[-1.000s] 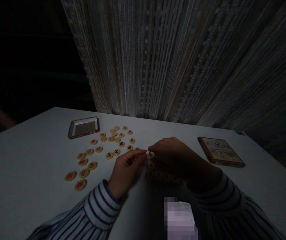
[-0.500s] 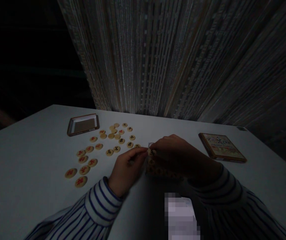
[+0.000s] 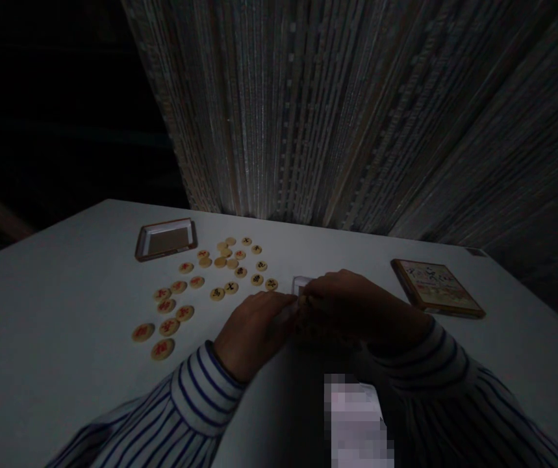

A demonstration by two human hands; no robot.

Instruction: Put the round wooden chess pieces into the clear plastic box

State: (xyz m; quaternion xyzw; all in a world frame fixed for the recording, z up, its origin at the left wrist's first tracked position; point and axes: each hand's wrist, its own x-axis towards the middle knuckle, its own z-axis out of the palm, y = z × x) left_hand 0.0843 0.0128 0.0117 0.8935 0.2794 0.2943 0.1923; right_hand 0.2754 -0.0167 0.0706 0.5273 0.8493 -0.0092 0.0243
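Observation:
A small clear box (image 3: pixel 300 281) stands at the middle of the table, with round wooden pieces in it, dim in shadow. My right hand (image 3: pixel 351 302) reaches over it from the right, its fingers bent down around a piece (image 3: pixel 306 301) with a dark mark. At the box's left side is my left hand (image 3: pixel 259 328), its fingers curled toward the box; whatever they hold is hidden in shadow. Left of the hands lie many loose round pieces, some with red characters (image 3: pixel 162 349), some with black ones (image 3: pixel 271 284), others plain-faced (image 3: pixel 220 262).
An open shallow case half (image 3: pixel 166 239) lies at the table's back left. A flat case with a printed cover (image 3: pixel 437 286) is on the right. Behind the white table (image 3: pixel 88 292) hangs a string curtain (image 3: pixel 269 117). A blurred pale object (image 3: pixel 359 422) is at the near edge.
The view has shifted slightly. My left hand has moved closer to the box, its fingers now more folded over its left side. The right hand remains over the box.

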